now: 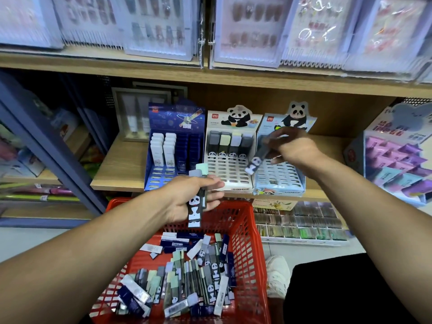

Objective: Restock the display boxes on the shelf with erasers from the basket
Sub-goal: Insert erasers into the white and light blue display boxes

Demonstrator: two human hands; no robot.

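The person stands before a wooden shelf [121, 164] with three display boxes side by side: a dark blue box [174, 146], a white panda box [230, 150] and a light blue panda box [280, 164]. The right hand [294, 146] is over the light blue panda box, and its fingers pinch one dark panda eraser [256, 160], which hangs tilted, with the panda end down and just above the slots. The picture is blurred here, so it is not possible to tell exactly how the fingertips lie. The left hand [194, 197] is above the far rim of the red basket [254, 253], with the fingers curled around a small bundle of panda erasers [197, 199], held about upright. Many more erasers [187, 277] lie loose in the basket. The white panda box has only one back row filled, and the light blue one seems nearly empty, so the task is probably still far from finished. Several things could go wrong from here. Because the eraser comes in tilted, its end may catch the edge of a slot and jam or slip out of the pinch. The light cardboard box may also slide back if it is pushed. The bundle in the left hand is held by few fingers, so one piece could fall out while attention is on the right side.
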